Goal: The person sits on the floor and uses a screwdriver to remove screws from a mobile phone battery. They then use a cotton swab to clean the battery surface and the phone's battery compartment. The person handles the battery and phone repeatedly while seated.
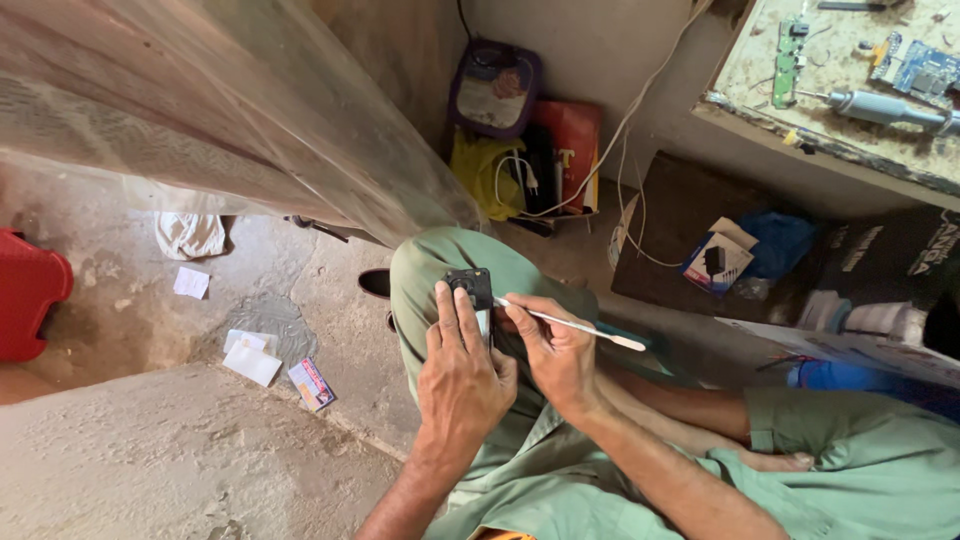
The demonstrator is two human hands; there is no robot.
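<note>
At the centre of the frame the left hand (462, 372) is closed around a small black module (470, 287), propped upright on the knee of the green trousers (440, 262). The right hand (556, 345) pinches a thin white spudger (572, 326), its tip touching the module's right edge. The likely risk is a slip — the tool could skid off the edge and jab the left fingers, or the module could tip off the knee onto the concrete floor (180, 460), among the scattered cards (252, 362).
</note>
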